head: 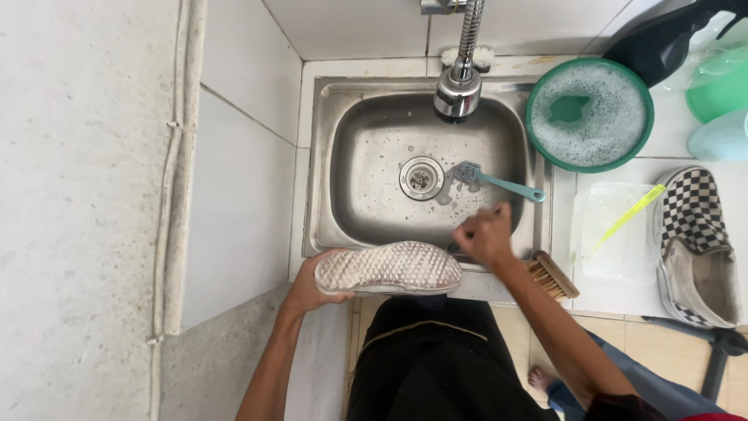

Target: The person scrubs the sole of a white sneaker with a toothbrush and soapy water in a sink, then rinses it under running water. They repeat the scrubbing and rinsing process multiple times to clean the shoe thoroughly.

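A shoe [389,269] is held sole-up over the near rim of the steel sink [327,156] by the left hand [308,290]; the right hand [487,234] is closed at the shoe's toe end; a teal brush [499,184] lies in the basin beside the drain [421,178]; a green bowl of suds [590,114], a wooden brush [552,277] and 1 checkered shoe [696,245] are seen on the tabletop [615,300] to the right.

brush [499,184] in sink [327,156], bowl [590,114] right of it
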